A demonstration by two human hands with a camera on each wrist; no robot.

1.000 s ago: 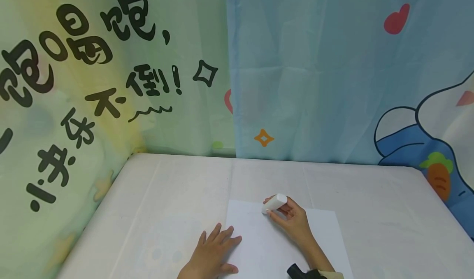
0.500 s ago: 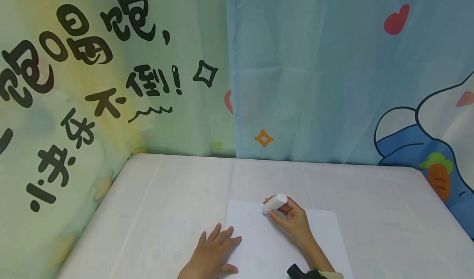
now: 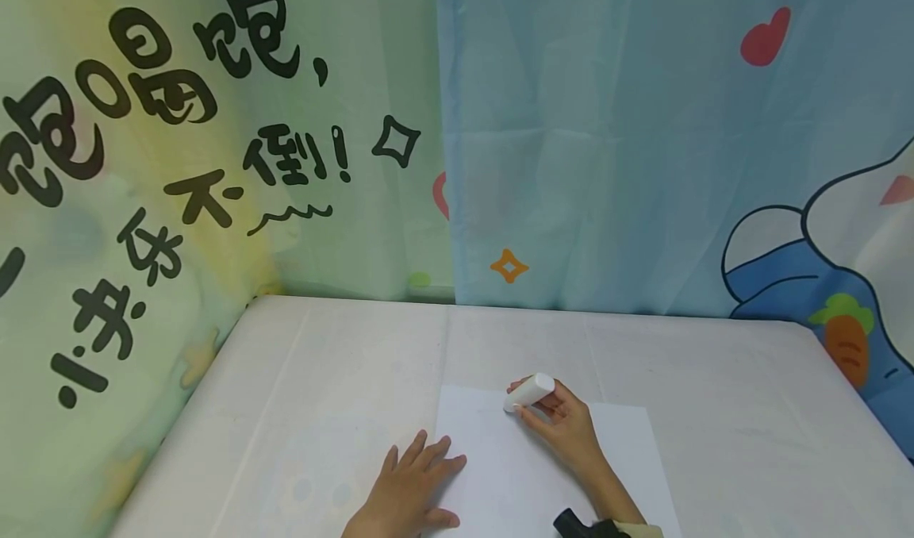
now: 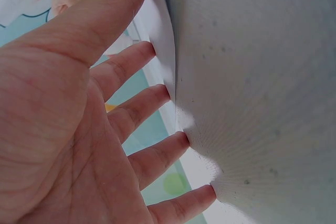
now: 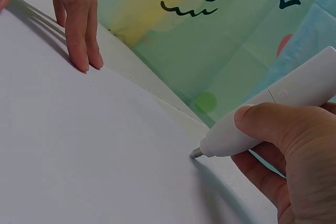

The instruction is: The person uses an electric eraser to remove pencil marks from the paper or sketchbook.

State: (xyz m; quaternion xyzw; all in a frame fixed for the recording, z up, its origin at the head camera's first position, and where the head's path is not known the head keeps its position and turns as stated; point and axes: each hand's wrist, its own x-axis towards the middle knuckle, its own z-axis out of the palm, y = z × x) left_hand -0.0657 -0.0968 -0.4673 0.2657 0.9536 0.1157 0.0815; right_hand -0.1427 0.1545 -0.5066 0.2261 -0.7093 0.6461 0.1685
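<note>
My right hand [image 3: 570, 431] holds a thick white pen-shaped tool [image 3: 531, 390], thumb on one side and fingers on the other. Its narrow grey tip [image 5: 196, 153] meets the white paper [image 5: 84, 135] near the sheet's far edge in the right wrist view, the body tilted up to the right. Spread fingers of my left hand [image 3: 410, 486] rest at the paper's left edge in the head view. Seen by the left wrist camera, those fingertips [image 4: 181, 139] press down along the sheet's border. No marks show on the paper [image 3: 493, 474].
A white-covered table [image 3: 343, 363] extends around the sheet. Behind it hang a green-yellow curtain [image 3: 371, 228] with black lettering and a blue curtain [image 3: 607, 205] with cartoon prints. A black strap mount [image 3: 589, 526] sits on the right wrist.
The white pen-shaped tool has shifted very slightly left in my right hand's grip. My left hand and the paper stay where they were.
</note>
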